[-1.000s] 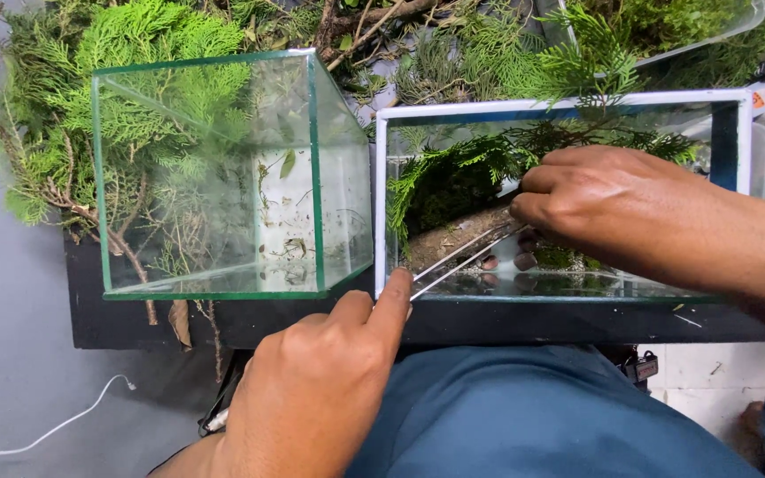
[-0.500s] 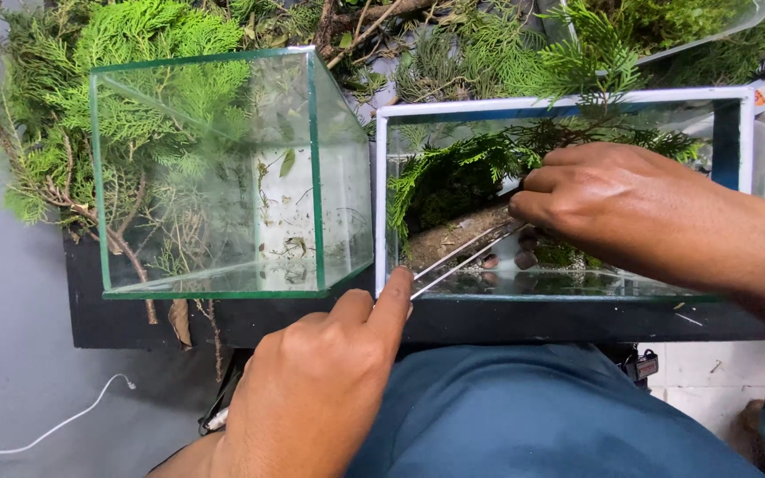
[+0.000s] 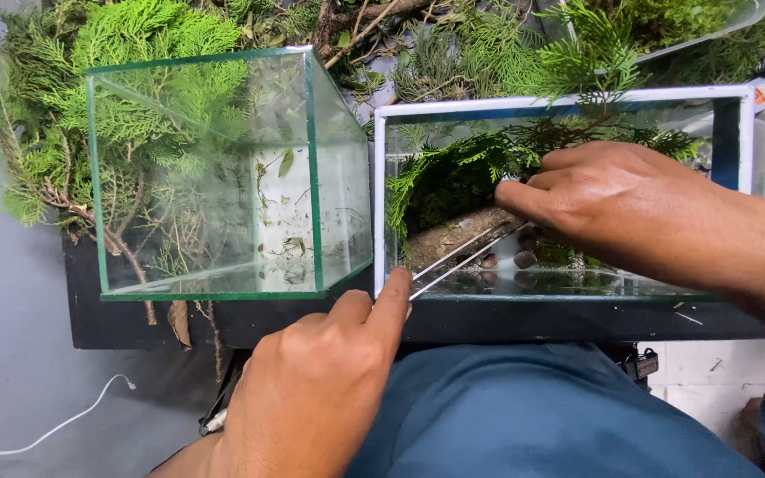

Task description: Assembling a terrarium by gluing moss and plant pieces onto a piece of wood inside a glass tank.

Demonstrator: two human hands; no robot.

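Nothing has really moved since a second ago: both my hands sit where they were, and the tweezers (image 3: 467, 252) keep the same slant.

My right hand (image 3: 613, 208) reaches over the rim into the white-edged glass tank (image 3: 560, 97) and pinches the tweezers at their upper end, fingers pressed together around them. Their long axis runs from my fingers down and toward me, to the near left corner of that tank; the tips end just beside my left index finger. Under them lies a brown mound of soil (image 3: 453, 235) with a green sprig (image 3: 440, 177) standing on it, away from me and to the left of my right hand, with dark pebbles (image 3: 524, 259) close by.

My left hand (image 3: 329, 389) is loosely curled, empty, its index finger resting against the tank's near corner. My right hand is clearly the nearer one to the sprig. An empty glass tank (image 3: 214, 168) stands just beside on the black bench (image 3: 577, 320).
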